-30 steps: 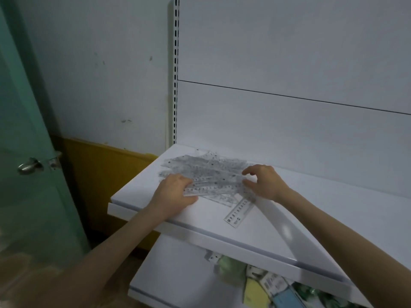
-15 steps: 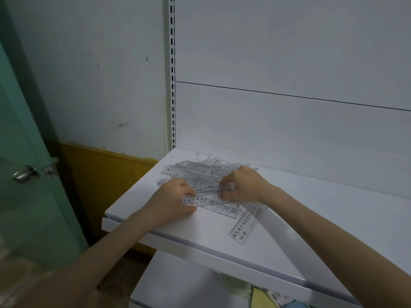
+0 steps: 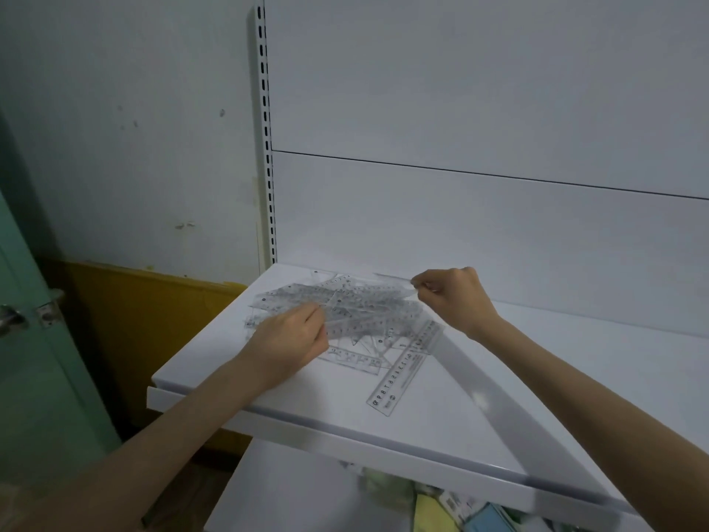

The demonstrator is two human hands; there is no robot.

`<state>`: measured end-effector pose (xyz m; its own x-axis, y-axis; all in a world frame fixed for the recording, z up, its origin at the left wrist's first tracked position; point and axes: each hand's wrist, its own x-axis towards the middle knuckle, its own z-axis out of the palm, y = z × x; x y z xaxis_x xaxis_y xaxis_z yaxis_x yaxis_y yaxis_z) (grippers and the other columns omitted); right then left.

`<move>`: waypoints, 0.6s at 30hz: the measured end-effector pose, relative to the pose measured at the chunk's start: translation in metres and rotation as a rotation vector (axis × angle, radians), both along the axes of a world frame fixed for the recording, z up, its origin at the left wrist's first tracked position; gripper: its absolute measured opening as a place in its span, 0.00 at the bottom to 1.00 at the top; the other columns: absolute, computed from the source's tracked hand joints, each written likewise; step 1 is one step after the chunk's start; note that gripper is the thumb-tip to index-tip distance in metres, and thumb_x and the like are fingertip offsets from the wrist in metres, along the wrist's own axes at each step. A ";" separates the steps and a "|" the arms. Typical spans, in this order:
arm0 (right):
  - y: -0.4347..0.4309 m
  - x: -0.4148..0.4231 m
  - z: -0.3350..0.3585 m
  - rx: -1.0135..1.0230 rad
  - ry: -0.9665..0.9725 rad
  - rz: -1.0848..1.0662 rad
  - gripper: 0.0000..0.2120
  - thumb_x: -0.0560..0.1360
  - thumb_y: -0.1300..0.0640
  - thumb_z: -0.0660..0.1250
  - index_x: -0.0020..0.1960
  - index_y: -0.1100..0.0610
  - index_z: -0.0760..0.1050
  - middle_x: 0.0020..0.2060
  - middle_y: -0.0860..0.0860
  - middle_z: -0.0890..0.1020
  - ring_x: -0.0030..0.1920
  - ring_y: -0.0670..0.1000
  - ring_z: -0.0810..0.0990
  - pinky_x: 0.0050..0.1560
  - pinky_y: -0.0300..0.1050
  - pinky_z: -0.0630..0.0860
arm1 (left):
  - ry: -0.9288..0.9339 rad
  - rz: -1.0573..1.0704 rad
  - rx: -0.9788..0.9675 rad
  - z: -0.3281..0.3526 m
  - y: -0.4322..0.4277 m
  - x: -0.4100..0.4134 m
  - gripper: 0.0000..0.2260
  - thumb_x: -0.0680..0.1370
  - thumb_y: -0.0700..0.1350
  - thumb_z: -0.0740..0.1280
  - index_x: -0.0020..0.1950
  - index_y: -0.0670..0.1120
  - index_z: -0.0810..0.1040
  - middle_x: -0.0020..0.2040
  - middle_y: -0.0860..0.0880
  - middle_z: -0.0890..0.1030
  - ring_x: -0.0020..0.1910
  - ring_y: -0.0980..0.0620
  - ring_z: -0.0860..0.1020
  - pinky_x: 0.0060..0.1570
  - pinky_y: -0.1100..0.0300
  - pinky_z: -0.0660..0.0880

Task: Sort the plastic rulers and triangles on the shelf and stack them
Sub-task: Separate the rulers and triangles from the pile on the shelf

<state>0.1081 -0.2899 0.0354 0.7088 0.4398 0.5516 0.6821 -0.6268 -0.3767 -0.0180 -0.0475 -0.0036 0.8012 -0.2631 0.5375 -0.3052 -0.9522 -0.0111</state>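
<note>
A loose pile of clear plastic rulers and triangles (image 3: 356, 307) lies on the left part of the white shelf (image 3: 422, 428). One clear ruler (image 3: 408, 368) sticks out of the pile toward the front edge. My left hand (image 3: 291, 335) rests on the pile's near left side, its fingers curled on a clear piece. My right hand (image 3: 454, 297) is raised at the pile's far right end and pinches the end of a clear ruler (image 3: 391, 279) that slants back over the pile.
A white divider strip (image 3: 510, 420) runs diagonally across the shelf to its front edge. A slotted upright (image 3: 266, 147) stands at the back left. A green door (image 3: 34, 339) is at the left. Colourful packets (image 3: 460, 508) lie on the lower shelf.
My right hand has left the middle of the pile, gone right and up, and pinches a ruler's end. My left hand stays on the pile. The view has shifted slightly.
</note>
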 end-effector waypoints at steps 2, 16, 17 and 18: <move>-0.016 -0.004 0.009 0.079 0.056 -0.022 0.08 0.75 0.64 0.67 0.50 0.61 0.83 0.41 0.53 0.86 0.43 0.49 0.84 0.50 0.32 0.75 | 0.039 0.086 -0.048 0.005 -0.006 0.001 0.04 0.80 0.41 0.61 0.49 0.42 0.74 0.40 0.48 0.77 0.33 0.50 0.75 0.29 0.61 0.68; -0.175 -0.071 -0.004 0.092 0.128 -0.292 0.12 0.76 0.67 0.63 0.55 0.58 0.81 0.44 0.50 0.86 0.45 0.46 0.84 0.48 0.34 0.76 | 0.161 -0.130 -0.561 0.018 -0.130 0.030 0.11 0.83 0.44 0.51 0.52 0.42 0.71 0.37 0.45 0.74 0.36 0.46 0.72 0.35 0.56 0.66; -0.185 -0.076 -0.009 0.045 0.127 -0.337 0.14 0.76 0.68 0.62 0.56 0.59 0.81 0.47 0.52 0.85 0.46 0.50 0.84 0.48 0.35 0.74 | 0.174 -0.133 -0.579 0.016 -0.141 0.033 0.12 0.83 0.44 0.51 0.52 0.41 0.72 0.40 0.43 0.76 0.40 0.44 0.74 0.40 0.54 0.67; -0.193 -0.081 -0.016 -0.004 0.142 -0.366 0.15 0.76 0.68 0.61 0.58 0.59 0.81 0.51 0.53 0.85 0.47 0.52 0.83 0.49 0.34 0.73 | 0.188 -0.131 -0.589 0.012 -0.150 0.036 0.13 0.83 0.43 0.52 0.52 0.39 0.73 0.43 0.42 0.76 0.44 0.43 0.74 0.44 0.52 0.68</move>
<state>0.0272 -0.4831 0.0196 0.8884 0.1460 0.4352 0.3545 -0.8205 -0.4484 0.0183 -0.1976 0.0083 0.8773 -0.0683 0.4751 -0.3652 -0.7372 0.5684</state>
